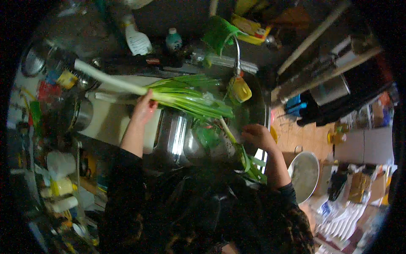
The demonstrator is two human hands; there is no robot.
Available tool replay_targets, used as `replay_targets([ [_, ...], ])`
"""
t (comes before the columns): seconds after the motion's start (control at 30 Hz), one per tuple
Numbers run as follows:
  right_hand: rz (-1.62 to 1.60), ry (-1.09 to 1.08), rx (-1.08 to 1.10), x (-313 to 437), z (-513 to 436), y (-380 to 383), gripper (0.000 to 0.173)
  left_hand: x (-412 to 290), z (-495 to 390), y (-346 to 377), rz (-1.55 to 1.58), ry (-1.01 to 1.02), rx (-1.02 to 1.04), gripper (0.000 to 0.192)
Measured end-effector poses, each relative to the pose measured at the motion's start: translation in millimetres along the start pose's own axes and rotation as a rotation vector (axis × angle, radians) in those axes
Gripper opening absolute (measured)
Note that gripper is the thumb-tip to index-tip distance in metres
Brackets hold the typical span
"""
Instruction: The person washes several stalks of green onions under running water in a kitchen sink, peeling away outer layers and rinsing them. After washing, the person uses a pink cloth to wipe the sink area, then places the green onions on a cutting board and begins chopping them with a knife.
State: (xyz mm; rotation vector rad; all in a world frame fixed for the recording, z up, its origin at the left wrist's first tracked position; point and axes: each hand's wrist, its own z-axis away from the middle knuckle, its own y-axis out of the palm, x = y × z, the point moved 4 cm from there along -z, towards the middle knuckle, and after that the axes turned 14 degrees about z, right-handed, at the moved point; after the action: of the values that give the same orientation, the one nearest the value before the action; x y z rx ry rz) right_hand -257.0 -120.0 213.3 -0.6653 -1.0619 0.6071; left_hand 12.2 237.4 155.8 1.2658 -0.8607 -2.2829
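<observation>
My left hand is closed around a bunch of long green onions, where the white shank meets the green leaves. The white end points to the upper left over a pale cutting board. Its leaves reach across the stainless steel sink. Another green onion stalk slants down the right side of the sink, its leaves near the front edge. Close to that stalk, my right hand hovers with bent fingers. Blur and shadow hide whether it holds anything. A pale long piece lies on the board.
Behind the sink stand a white spray bottle, a teal bottle and a green container. A yellow sponge hangs at the metal faucet. To the right is a large pale basin near the wooden floor.
</observation>
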Motion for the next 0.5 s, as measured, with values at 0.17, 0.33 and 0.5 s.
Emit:
replay_targets([
  [0.17, 0.032, 0.139, 0.119, -60.2, -2.5, 53.8, 0.033, -26.6, -32.6, -77.1, 0.236, -0.116, -0.21, 0.018],
  [0.33, 0.258, 0.059, 0.047, -85.4, -15.0, 97.9, 0.037, -28.6, -62.2, -115.1, 0.221, -0.016, -0.46, 0.017],
  [0.5, 0.361, 0.32, 0.235, -109.8, -25.8, 149.8, 0.054, -31.1, -62.7, -113.3, -0.231, -0.058, -0.534, 0.032],
])
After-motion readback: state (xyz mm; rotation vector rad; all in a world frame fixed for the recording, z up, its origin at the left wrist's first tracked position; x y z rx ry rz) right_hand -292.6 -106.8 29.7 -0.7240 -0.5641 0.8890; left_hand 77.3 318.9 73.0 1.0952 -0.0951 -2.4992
